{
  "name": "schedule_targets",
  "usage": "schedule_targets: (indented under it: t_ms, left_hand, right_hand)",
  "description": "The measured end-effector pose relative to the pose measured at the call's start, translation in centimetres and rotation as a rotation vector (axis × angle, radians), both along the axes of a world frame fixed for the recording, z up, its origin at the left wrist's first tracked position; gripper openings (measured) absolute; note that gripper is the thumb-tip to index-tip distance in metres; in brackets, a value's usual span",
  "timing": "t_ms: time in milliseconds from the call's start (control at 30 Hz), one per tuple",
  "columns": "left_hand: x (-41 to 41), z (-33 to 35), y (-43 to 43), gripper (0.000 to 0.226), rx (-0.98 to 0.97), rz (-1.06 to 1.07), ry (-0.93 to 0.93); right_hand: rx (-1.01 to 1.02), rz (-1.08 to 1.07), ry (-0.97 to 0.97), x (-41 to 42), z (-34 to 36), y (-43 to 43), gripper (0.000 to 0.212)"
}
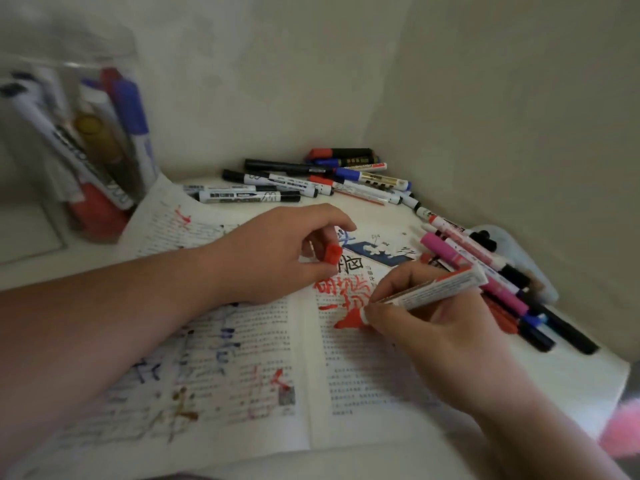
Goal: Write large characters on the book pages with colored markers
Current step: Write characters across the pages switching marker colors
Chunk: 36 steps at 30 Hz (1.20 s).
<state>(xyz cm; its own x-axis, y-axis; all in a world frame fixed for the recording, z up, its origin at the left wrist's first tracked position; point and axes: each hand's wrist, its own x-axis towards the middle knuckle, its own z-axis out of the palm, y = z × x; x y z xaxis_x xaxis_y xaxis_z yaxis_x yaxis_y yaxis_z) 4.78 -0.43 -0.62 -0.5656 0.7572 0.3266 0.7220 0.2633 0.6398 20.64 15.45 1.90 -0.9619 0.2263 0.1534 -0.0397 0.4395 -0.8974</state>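
Two grips over the open book [363, 375]: right grip [433, 327] curled round a red marker [433, 289], tip on the right page's red characters [343, 285]; left grip [273, 258] pinches a red cap [332, 254]. Labels unreadable, too blurry. Loose markers [311, 185] crowd the bench's [363, 211] far-right edge.

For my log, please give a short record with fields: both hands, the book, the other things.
left hand: pinches a red cap over the book
right hand: holds a red marker, tip on the right page
book: open, red characters on right page, blue and brown marks on left
markers: loose, piled behind and right of the book
jar: clear, far left, holds more markers
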Motion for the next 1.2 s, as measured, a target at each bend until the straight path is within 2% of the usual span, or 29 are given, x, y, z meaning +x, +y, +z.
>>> schedule_targets:
  t_ms: [200,533,667,767,900,1033,1100,1200]
  left_hand:
    - [-0.1,0.0,0.1,0.045,-0.046,0.013,0.012]
    - [-0.1,0.0,0.2,0.04,-0.055,0.03,0.004]
    - [-0.1,0.1,0.1,0.039,-0.068,0.038,0.001]
    - [0.0,0.3,0.1,0.039,-0.078,0.042,-0.001]
    - [0.0,0.2,0.1,0.039,-0.076,0.047,-0.004]
    - [0.0,0.2,0.2,0.039,-0.07,0.044,-0.011]
    - [0.0,0.3,0.2,0.038,-0.078,0.042,-0.011]
    - [0.1,0.3,0.2,0.039,-0.083,0.041,-0.006]
  right_hand:
    - [-0.05,-0.032,0.014,0.3,-0.1,-0.6,0.026]
    - [0.038,-0.031,-0.007,0.4,-0.4,-0.8,0.024]
    - [-0.031,0.132,-0.054,0.8,0.0,-1.0,0.015]
    - [-0.063,0.096,-0.021,0.7,-0.2,-0.6,0.002]
    - [-0.033,0.13,-0.038,0.5,-0.4,-0.1,0.003]
    - [-0.198,0.225,-0.101,0.7,0.0,-0.2,0.01]
    - [-0.193,0.219,-0.07,0.6,0.1,-0.1,0.003]
    - [-0.177,0.172,-0.023,0.3,0.0,0.0,0.004]
